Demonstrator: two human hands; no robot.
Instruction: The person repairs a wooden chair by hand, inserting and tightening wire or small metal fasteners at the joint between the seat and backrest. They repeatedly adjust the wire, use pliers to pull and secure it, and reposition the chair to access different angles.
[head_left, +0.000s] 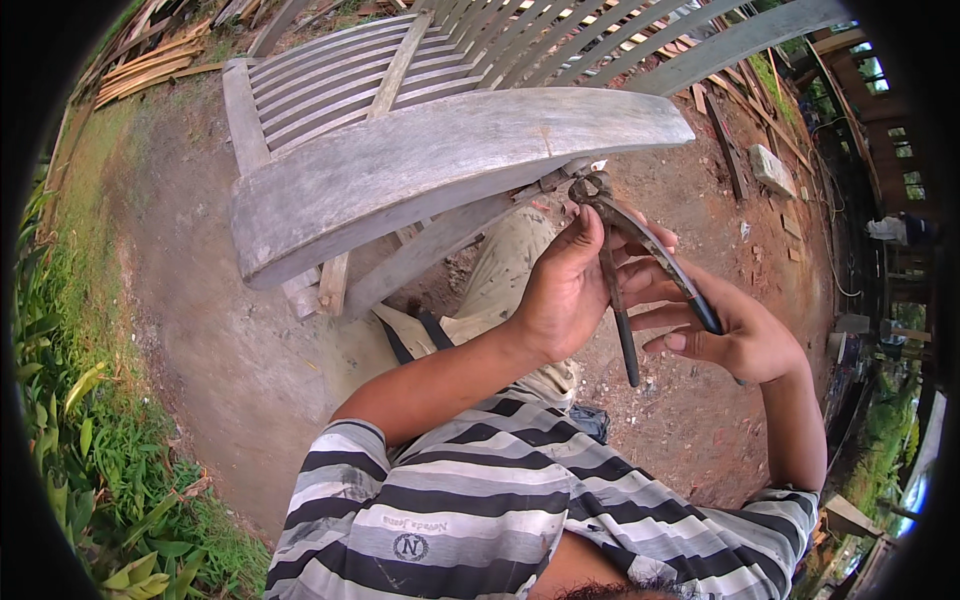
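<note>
Steel pincers (651, 236), held in the left hand (570, 285) near the wooden armrest (450, 150)'s lower edge, suggest positioning is underway, next calling for the loosely spread right hand (745, 325) to secure them.

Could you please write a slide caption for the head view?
Left hand holding long-handled pincers, right hand at one handle, beside the wooden armrest of a slatted bench.

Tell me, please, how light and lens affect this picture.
Head view: soft daylight, with no hard-edged shadows on the ground; head view: openings at upper right glare pale against dark surroundings; head view: black fisheye rim, so the armrest's curve may be partly distortion; head view: pincers and left hand look reasonably sharp.
</note>
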